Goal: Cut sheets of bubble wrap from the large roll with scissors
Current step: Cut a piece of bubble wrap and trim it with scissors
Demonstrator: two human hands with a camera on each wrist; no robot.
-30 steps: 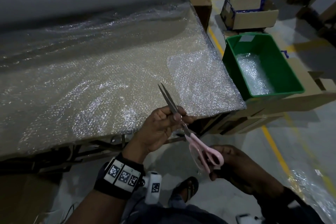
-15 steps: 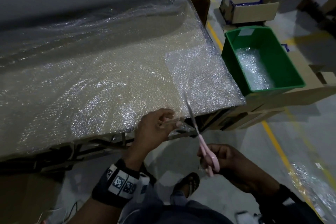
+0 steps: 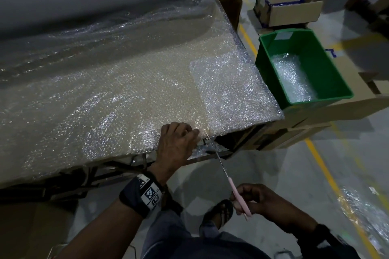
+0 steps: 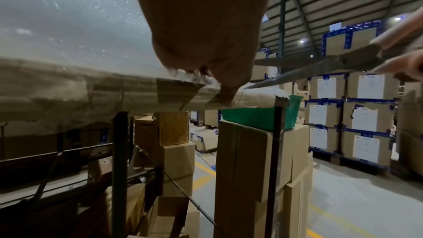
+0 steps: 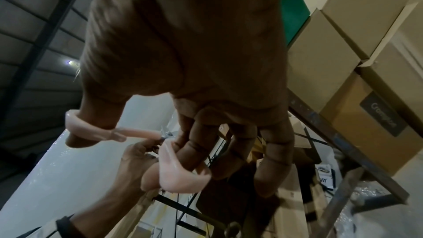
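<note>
One pair of pink-handled scissors (image 3: pixel 226 171) meets the near edge of the bubble wrap (image 3: pixel 117 99) spread over the table (image 4: pixel 68 86). The left hand (image 3: pixel 175 145) pinches that edge; the right hand (image 3: pixel 255 198) grips the handles. One green bin (image 3: pixel 271 69) stands right; the blade tips blur.

Head view downward; wrist views fingerward, close.

Clear bubble wrap (image 3: pixel 117 99) spread flat over the tabletop (image 4: pixel 91 88); pink-handled scissors (image 3: pixel 231 183) point blades-first at its near edge.
</note>
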